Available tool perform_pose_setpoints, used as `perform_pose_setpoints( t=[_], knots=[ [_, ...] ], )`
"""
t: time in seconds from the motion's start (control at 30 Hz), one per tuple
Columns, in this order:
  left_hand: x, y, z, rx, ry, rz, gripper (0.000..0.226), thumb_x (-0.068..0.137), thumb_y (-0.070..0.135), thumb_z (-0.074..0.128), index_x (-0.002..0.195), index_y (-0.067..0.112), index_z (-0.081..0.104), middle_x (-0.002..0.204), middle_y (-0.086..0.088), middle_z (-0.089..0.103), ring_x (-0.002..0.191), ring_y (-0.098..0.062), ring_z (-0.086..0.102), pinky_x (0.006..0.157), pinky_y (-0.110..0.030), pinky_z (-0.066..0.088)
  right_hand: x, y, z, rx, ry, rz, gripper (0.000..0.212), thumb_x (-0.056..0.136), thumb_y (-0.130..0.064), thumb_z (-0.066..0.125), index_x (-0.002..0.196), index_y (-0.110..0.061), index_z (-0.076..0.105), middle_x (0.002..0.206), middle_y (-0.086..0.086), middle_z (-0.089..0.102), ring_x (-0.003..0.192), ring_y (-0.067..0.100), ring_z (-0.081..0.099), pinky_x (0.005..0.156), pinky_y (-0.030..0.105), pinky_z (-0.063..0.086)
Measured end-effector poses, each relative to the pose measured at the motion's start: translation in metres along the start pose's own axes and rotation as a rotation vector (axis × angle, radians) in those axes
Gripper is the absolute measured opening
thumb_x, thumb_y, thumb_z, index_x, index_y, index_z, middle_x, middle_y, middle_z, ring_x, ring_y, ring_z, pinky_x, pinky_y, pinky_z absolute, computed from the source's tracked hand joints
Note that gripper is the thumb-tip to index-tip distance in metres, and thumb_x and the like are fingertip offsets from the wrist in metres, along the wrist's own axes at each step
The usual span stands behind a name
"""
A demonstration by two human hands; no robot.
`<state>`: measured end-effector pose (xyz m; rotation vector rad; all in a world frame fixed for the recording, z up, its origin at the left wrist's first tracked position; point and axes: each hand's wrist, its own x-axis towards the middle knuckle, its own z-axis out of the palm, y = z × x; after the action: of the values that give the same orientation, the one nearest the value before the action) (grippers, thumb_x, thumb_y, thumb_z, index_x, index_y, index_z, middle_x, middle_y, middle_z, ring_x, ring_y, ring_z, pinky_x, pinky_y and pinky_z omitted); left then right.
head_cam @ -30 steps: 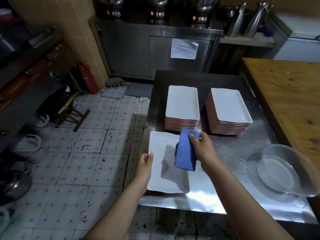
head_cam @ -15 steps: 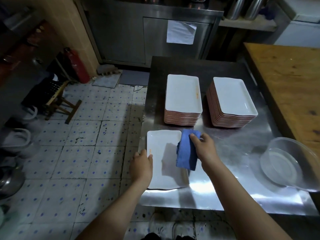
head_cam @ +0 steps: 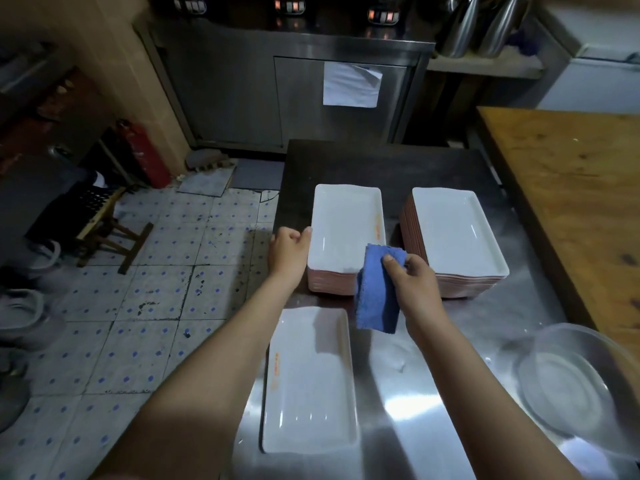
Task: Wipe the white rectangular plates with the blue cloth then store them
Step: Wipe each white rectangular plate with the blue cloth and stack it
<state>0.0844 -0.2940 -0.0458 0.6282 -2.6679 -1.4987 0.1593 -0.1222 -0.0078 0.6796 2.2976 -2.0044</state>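
The left hand (head_cam: 289, 249) is at the left edge of a stack of white plates (head_cam: 346, 230), fingers curled and thumb against the top rim; whether it grips cannot be told. The right hand (head_cam: 414, 282) pinches the blue cloth (head_cam: 375, 296), which hangs in front of that stack, with a second stack (head_cam: 457, 233) just right of it. A single plate (head_cam: 310, 386) lies flat on the worktop (head_cam: 415, 410) between the forearms.

I'm in a commercial kitchen: my stainless steel counter (head_cam: 433, 427) carries two tall stacks of white rectangular plates (head_cam: 346, 223) near its far edge, facing a big steel cabinet (head_cam: 242, 91), tall metal jugs (head_cam: 460, 26), a red fire extinguisher (head_cam: 149, 154) and a stained tiled floor (head_cam: 156, 271).
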Motion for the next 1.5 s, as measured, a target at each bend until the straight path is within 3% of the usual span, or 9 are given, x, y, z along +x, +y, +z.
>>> perform_pose_setpoints(
  t=[0.17,0.37,0.63,0.97,1.07,1.2,1.27,1.4,1.5],
  knots=[
    [0.035,0.021,0.027,0.122,-0.056,-0.032,0.036,0.087,0.037,0.062,0.105,0.007,0.052,0.110,-0.009,0.054,0.097,-0.024,0.056,0.070,-0.029,0.041,0.040,-0.007,-0.007,-0.061,-0.053,0.018,0.014,0.094,-0.026,0.055,0.091,-0.012,0.055,0.082,0.000,0.059,0.075,0.015,0.055,0.061,0.026,0.041],
    [0.048,0.025,0.028,0.257,0.006,0.045,0.024,0.088,0.025,0.060,0.075,0.013,0.045,0.094,-0.012,0.055,0.076,-0.021,0.048,0.060,-0.026,0.031,0.067,-0.003,-0.016,-0.047,-0.085,0.080,0.012,0.094,-0.025,0.056,0.087,-0.015,0.055,0.089,0.007,0.062,0.080,0.021,0.057,0.071,0.032,0.045],
    [0.033,0.060,0.007,0.063,-0.001,0.065,0.017,0.098,0.024,0.041,0.089,0.011,0.033,0.065,-0.001,0.037,0.055,-0.015,0.033,0.049,-0.028,0.024,0.076,-0.016,-0.032,-0.057,-0.019,0.082,0.024,0.094,-0.026,0.054,0.095,-0.002,0.055,0.086,0.010,0.057,0.076,0.020,0.052,0.063,0.030,0.038],
    [-0.039,0.081,-0.021,-0.426,-0.208,-0.198,0.031,0.100,0.032,0.039,0.121,0.010,0.047,0.110,-0.005,0.059,0.093,-0.021,0.058,0.069,-0.029,0.047,0.016,-0.089,-0.036,0.069,-0.198,-0.043,0.011,0.091,-0.024,0.060,0.097,-0.015,0.061,0.092,0.008,0.068,0.084,0.020,0.065,0.075,0.035,0.052],
    [-0.065,0.081,-0.023,-0.543,-0.286,-0.282,0.041,0.099,0.041,0.036,0.115,0.011,0.058,0.102,-0.006,0.068,0.090,-0.022,0.065,0.078,-0.030,0.052,-0.009,-0.092,-0.020,0.096,-0.325,0.003,0.012,0.089,-0.019,0.063,0.100,-0.014,0.061,0.092,0.006,0.070,0.088,0.021,0.067,0.081,0.036,0.053],
    [-0.098,0.078,-0.030,-0.638,-0.295,-0.346,0.043,0.098,0.044,0.037,0.093,0.011,0.064,0.057,0.001,0.067,0.051,-0.011,0.063,0.045,-0.016,0.047,-0.034,-0.080,0.003,-0.237,-0.254,-0.140,0.012,0.087,-0.017,0.063,0.098,-0.016,0.058,0.095,0.001,0.065,0.089,0.017,0.062,0.077,0.028,0.049],
    [-0.111,0.073,-0.036,-0.657,-0.319,-0.367,0.047,0.097,0.047,0.036,0.105,0.011,0.065,0.068,-0.002,0.068,0.060,-0.015,0.064,0.050,-0.021,0.049,-0.045,-0.073,0.008,-0.416,-0.177,-0.283,0.020,0.087,-0.020,0.063,0.106,-0.017,0.057,0.102,-0.002,0.062,0.095,0.015,0.058,0.076,0.022,0.044],
    [-0.126,0.067,-0.050,-0.636,-0.342,-0.400,0.049,0.094,0.057,0.032,0.109,0.022,0.064,0.087,-0.006,0.070,0.076,-0.023,0.067,0.064,-0.031,0.053,-0.065,-0.066,0.004,-0.840,-0.058,-0.569,0.058,0.093,-0.026,0.056,0.144,-0.012,0.032,0.147,0.006,0.032,0.135,0.020,0.030,0.110,0.026,0.023],
    [-0.132,0.067,-0.057,-0.681,-0.329,-0.416,0.052,0.094,0.057,0.034,0.105,0.018,0.067,0.090,-0.008,0.071,0.080,-0.024,0.068,0.070,-0.032,0.055,-0.080,-0.058,0.005,-0.969,-0.215,-0.672,0.056,0.101,-0.034,0.036,0.147,-0.005,0.023,0.158,0.009,0.009,0.146,0.021,0.007,0.116,0.024,0.005]
  ],
)
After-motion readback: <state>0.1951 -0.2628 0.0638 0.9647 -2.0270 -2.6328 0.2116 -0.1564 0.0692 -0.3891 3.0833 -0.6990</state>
